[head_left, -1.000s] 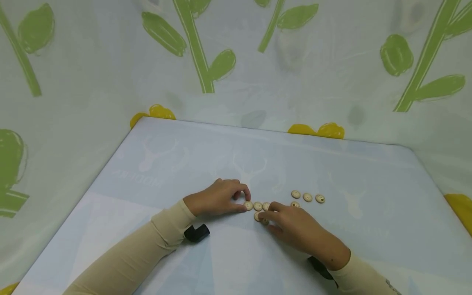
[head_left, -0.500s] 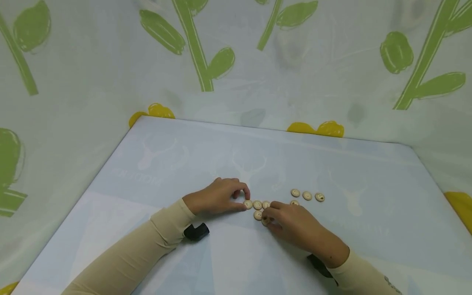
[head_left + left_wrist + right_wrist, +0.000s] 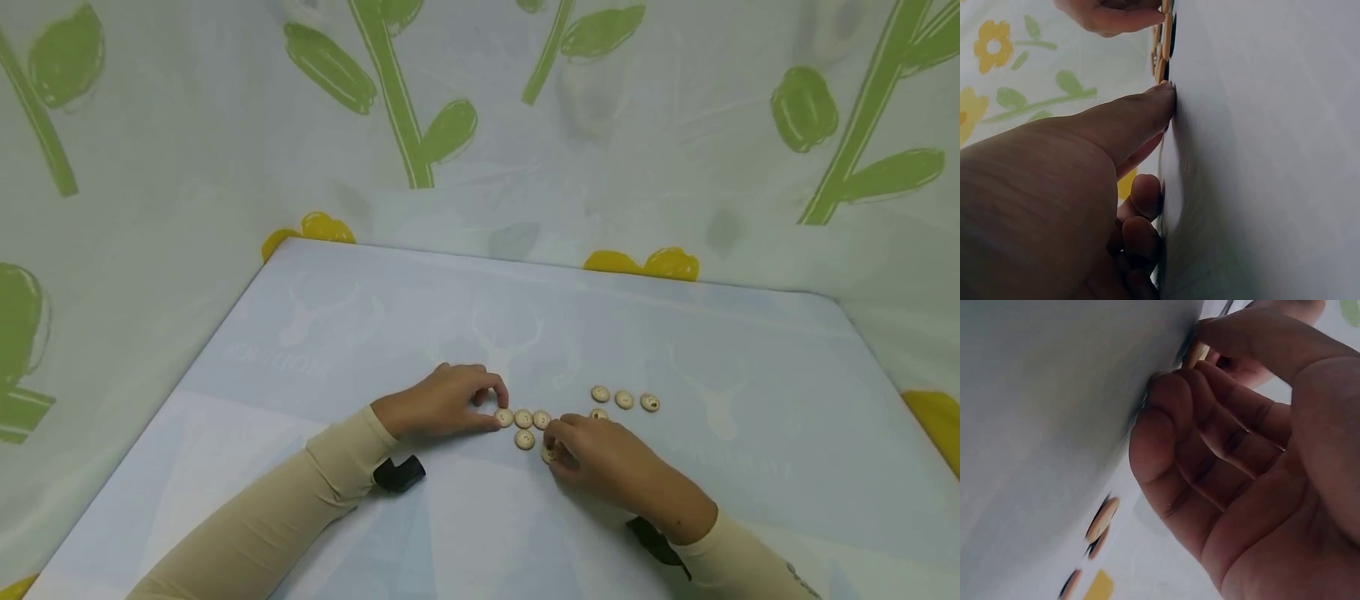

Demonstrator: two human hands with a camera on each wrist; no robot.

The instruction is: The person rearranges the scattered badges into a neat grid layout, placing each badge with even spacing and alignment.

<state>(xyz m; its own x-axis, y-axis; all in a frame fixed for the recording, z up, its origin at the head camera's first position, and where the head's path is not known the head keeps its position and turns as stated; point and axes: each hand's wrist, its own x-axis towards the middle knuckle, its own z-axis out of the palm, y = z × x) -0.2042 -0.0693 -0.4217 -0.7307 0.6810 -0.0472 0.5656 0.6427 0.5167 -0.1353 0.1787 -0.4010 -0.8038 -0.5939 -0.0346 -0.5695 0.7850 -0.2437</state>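
Observation:
Round pale wooden buttons lie on the table. My left hand (image 3: 450, 400) holds the leftmost button (image 3: 503, 417) of a short row between thumb and forefinger. To its right in that row are a second button (image 3: 523, 418) and a third button (image 3: 542, 420). Below the row sits a single button (image 3: 524, 439). Just right of that one, my right hand (image 3: 600, 458) pinches another button (image 3: 548, 455) at the table surface; its edge shows between thumb and fingertips in the right wrist view, where the right hand (image 3: 1229, 444) fills much of the picture.
Beyond the right hand lie more buttons: a far row with a left button (image 3: 600, 393), a middle button (image 3: 624, 399) and a right button (image 3: 649, 402), plus one button (image 3: 599, 412) partly behind the hand. A patterned cloth wall (image 3: 480, 225) borders the pale table (image 3: 360, 308).
My right hand has shifted slightly right and nearer, drawing its button away from the single button below the row. The left hand stays where it was.

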